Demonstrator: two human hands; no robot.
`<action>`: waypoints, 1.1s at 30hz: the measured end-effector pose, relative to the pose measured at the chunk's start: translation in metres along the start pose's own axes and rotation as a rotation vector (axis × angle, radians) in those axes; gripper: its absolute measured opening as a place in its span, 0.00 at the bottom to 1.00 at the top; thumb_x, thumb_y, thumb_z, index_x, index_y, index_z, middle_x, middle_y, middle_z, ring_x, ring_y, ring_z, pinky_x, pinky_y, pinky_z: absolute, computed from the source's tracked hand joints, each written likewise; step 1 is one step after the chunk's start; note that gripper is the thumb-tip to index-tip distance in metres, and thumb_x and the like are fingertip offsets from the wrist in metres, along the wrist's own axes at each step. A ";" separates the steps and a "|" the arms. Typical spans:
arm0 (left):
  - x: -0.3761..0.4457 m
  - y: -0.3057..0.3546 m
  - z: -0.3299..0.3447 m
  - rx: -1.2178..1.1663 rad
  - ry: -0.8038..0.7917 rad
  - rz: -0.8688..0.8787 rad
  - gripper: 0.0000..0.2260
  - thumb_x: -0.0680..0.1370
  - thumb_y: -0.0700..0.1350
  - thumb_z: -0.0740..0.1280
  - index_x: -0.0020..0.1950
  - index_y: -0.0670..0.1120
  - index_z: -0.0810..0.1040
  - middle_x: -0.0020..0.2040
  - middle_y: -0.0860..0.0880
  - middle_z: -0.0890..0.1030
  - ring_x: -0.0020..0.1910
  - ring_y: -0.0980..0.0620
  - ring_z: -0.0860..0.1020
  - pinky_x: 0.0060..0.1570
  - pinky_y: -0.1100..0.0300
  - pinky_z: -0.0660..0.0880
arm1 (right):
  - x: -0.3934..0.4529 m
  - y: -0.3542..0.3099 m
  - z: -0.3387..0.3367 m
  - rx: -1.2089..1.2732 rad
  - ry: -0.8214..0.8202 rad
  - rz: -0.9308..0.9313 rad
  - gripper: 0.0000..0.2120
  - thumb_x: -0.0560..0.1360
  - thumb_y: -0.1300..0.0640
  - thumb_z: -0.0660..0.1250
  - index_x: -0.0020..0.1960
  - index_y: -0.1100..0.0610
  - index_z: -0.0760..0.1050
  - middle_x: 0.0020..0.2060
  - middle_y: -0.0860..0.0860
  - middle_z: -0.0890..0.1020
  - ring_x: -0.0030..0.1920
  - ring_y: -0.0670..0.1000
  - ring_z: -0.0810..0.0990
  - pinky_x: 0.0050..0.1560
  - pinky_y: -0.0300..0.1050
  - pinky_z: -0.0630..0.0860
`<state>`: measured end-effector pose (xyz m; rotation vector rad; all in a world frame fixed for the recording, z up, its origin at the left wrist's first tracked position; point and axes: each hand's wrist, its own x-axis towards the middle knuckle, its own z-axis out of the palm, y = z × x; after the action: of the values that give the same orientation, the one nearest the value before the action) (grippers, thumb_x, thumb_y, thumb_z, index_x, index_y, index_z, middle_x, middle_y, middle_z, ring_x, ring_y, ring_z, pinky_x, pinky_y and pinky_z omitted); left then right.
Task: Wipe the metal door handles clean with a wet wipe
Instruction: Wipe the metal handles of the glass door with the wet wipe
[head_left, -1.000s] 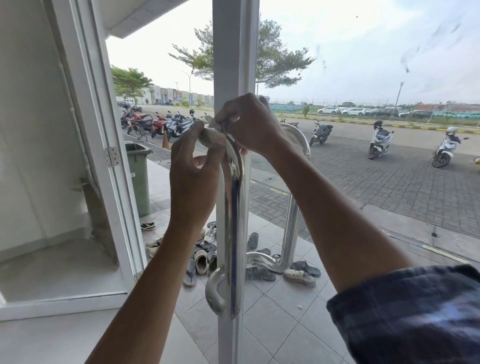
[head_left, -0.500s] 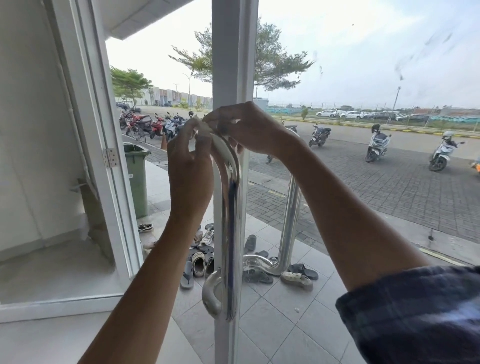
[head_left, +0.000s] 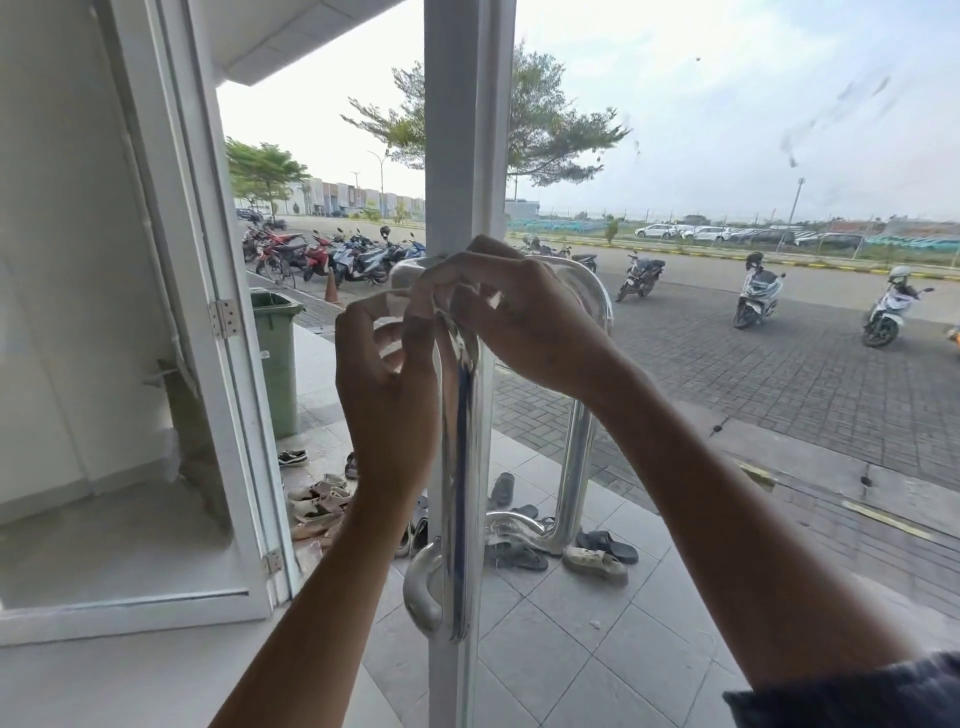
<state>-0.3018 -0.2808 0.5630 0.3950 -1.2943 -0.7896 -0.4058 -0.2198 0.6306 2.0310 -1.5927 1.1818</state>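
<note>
A polished metal pull handle (head_left: 460, 493) runs down the white door frame (head_left: 457, 130) on my side. A second metal handle (head_left: 576, 457) shows through the glass on the outer side. Both my hands are at the top bend of the near handle. My right hand (head_left: 524, 322) curls over that bend and presses a thin, pale wet wipe (head_left: 439, 312) onto it. Just left of the handle, my left hand (head_left: 387, 395) pinches the wipe's other end with curled fingers. Most of the wipe is hidden by my fingers.
A white door leaf (head_left: 218, 364) stands open at the left beside a green bin (head_left: 278, 364). Several sandals (head_left: 317, 499) lie on the tiled floor outside. Beyond the smeared glass (head_left: 779, 156), motorbikes (head_left: 756, 304) stand on paving.
My left hand has slid off the top bend to the left of the handle, still pinching the wipe. My right hand stays at the bend.
</note>
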 end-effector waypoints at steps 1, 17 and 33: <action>-0.006 0.000 -0.001 0.005 -0.003 0.001 0.06 0.81 0.46 0.65 0.54 0.44 0.74 0.51 0.54 0.79 0.48 0.67 0.77 0.45 0.76 0.70 | -0.007 0.000 0.001 -0.021 0.029 -0.023 0.11 0.80 0.64 0.64 0.56 0.54 0.83 0.47 0.49 0.79 0.43 0.44 0.77 0.44 0.33 0.72; -0.118 -0.042 -0.041 0.128 -0.009 -0.036 0.09 0.79 0.47 0.65 0.59 0.49 0.73 0.55 0.48 0.77 0.55 0.50 0.77 0.54 0.50 0.77 | -0.136 0.009 0.083 -0.043 0.126 0.050 0.12 0.79 0.60 0.66 0.57 0.46 0.80 0.43 0.42 0.77 0.43 0.46 0.74 0.42 0.42 0.75; -0.162 -0.063 -0.063 0.269 -0.209 -0.137 0.16 0.82 0.48 0.62 0.70 0.51 0.73 0.64 0.57 0.75 0.66 0.57 0.74 0.62 0.47 0.76 | -0.187 0.017 0.100 0.597 -0.007 0.507 0.06 0.77 0.62 0.67 0.50 0.56 0.83 0.42 0.43 0.84 0.43 0.47 0.80 0.44 0.40 0.77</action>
<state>-0.2716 -0.2190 0.3914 0.6341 -1.5894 -0.7885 -0.3885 -0.1692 0.4242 1.9869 -2.0078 2.0376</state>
